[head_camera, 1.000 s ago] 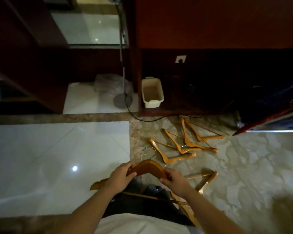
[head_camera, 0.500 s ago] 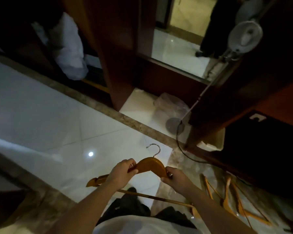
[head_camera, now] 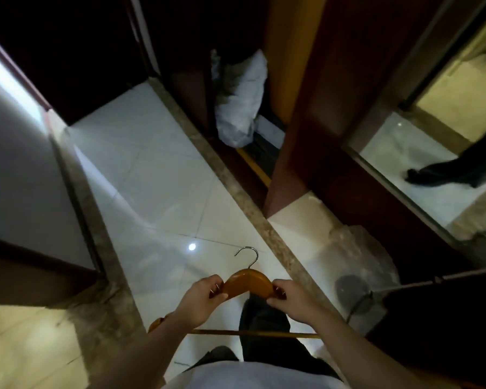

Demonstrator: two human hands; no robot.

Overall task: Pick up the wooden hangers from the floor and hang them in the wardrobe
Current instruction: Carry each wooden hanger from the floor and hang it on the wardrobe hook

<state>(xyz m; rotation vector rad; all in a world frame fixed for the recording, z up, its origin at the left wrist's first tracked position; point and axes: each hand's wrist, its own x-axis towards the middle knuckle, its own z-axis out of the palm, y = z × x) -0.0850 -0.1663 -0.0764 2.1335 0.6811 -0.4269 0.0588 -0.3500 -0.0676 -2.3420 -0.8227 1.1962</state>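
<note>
A wooden hanger (head_camera: 248, 282) with a metal hook (head_camera: 247, 254) is held level in front of me above the white tiled floor. My left hand (head_camera: 201, 300) grips its left shoulder and my right hand (head_camera: 288, 299) grips its right shoulder. The hook points away from me, and the hanger's thin lower bar (head_camera: 253, 332) runs under my forearms. The dark wooden wardrobe (head_camera: 314, 94) stands ahead and to the right, its opening in shadow. No hangers lying on the floor are in view.
A white bag (head_camera: 242, 99) leans inside the wardrobe opening. A mirror panel (head_camera: 438, 153) on the right reflects a person's dark leg. A fan's round base (head_camera: 351, 290) and clear plastic wrap (head_camera: 359, 248) sit on the floor at right. A brown stone strip (head_camera: 236, 186) crosses the tiles.
My view has swung left, away from the hangers on the floor and toward the wardrobe opening with the white bag. Both hands keep their hold on the hanger.
</note>
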